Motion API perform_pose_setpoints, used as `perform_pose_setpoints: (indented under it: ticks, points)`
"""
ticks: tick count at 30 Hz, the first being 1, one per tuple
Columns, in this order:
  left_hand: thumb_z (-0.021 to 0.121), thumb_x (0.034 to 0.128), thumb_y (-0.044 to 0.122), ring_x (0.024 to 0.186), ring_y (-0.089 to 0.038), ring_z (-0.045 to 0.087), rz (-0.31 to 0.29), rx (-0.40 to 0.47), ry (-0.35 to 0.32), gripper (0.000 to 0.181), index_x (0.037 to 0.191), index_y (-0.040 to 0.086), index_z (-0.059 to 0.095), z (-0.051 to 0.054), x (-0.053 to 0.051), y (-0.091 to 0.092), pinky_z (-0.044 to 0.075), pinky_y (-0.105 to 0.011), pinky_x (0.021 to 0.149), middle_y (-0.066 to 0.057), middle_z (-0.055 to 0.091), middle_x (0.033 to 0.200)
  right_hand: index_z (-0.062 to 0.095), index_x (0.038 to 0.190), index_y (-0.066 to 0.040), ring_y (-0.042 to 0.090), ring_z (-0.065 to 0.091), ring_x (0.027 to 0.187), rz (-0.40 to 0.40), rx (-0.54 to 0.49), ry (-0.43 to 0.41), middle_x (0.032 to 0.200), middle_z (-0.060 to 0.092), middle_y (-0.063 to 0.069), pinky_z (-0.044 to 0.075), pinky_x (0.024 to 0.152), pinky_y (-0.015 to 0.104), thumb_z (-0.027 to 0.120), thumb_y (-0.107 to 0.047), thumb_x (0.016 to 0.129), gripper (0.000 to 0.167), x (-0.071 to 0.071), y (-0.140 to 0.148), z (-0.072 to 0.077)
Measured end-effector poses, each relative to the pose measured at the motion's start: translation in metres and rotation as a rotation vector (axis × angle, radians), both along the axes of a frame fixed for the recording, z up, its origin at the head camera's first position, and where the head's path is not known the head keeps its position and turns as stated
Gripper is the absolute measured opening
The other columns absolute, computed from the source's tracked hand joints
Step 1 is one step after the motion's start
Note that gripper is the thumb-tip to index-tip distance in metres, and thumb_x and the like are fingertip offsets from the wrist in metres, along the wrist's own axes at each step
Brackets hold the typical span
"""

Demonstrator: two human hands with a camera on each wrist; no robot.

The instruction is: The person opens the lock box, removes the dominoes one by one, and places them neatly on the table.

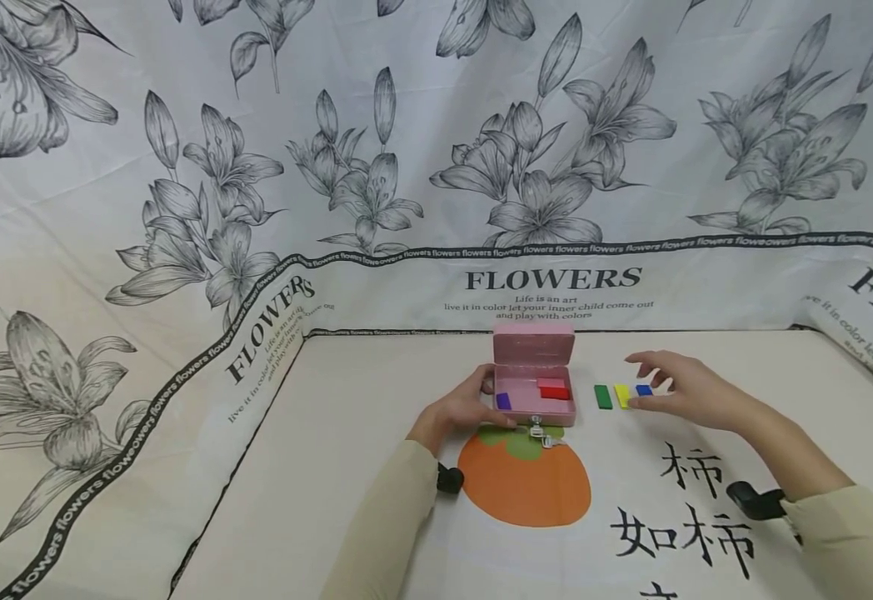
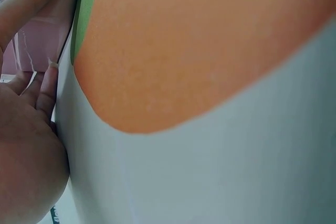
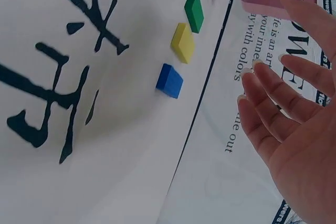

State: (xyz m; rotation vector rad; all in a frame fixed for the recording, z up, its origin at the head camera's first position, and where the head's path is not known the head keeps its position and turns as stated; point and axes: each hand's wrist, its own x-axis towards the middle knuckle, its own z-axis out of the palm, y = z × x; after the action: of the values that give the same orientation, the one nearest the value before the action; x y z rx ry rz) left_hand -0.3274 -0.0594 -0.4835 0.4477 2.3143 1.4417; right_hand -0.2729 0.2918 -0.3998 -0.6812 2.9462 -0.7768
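Observation:
A pink hinged box (image 1: 534,346) stands with its lid raised near the back of the table. My left hand (image 1: 466,402) holds it at the left side, thumb along the front and fingers against the side wall. Inside lie a purple block (image 1: 503,401), a red block (image 1: 555,393) and a pink block (image 1: 551,383). To the right of the box, a green block (image 1: 603,397), a yellow block (image 1: 621,396) and a blue block (image 3: 169,81) sit in a row. Over the row hovers my right hand (image 1: 680,387), fingers spread and touching nothing in the right wrist view (image 3: 294,98).
A metal clasp (image 1: 536,422) hangs at the box front. The white tabletop (image 1: 331,467) carries a printed orange persimmon (image 1: 526,487) and black characters (image 1: 684,533). Flowered cloth (image 1: 376,292) rises behind the table and along its sides.

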Motion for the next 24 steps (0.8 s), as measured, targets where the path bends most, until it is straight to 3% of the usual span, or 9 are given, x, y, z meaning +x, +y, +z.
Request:
perform_pose_setpoints:
  ticks: [7, 24]
  points:
    - [0.095, 0.0721, 0.017, 0.111, -0.02, 0.046, 0.01, 0.008, -0.006, 0.099, 0.152, 0.021, 0.036, 0.002, 0.001, 0.001, 0.039, -0.041, 0.103, -0.002, 0.051, 0.117, 0.056, 0.137, 0.002, 0.027, 0.061, 0.099, 0.064, -0.027, 0.04, 0.113, 0.064, 0.011, 0.054, 0.081, 0.043, 0.083, -0.031, 0.087, 0.067, 0.002, -0.022, 0.004]
    - [0.094, 0.0729, 0.02, 0.112, -0.02, 0.047, 0.007, -0.003, -0.013, 0.099, 0.152, 0.023, 0.035, 0.0, 0.0, 0.0, 0.041, -0.04, 0.103, -0.002, 0.051, 0.117, 0.056, 0.139, 0.001, 0.03, 0.062, 0.101, 0.163, -0.091, 0.004, 0.113, 0.064, 0.013, 0.054, 0.085, 0.049, 0.082, -0.023, 0.088, 0.062, -0.008, -0.06, -0.001]
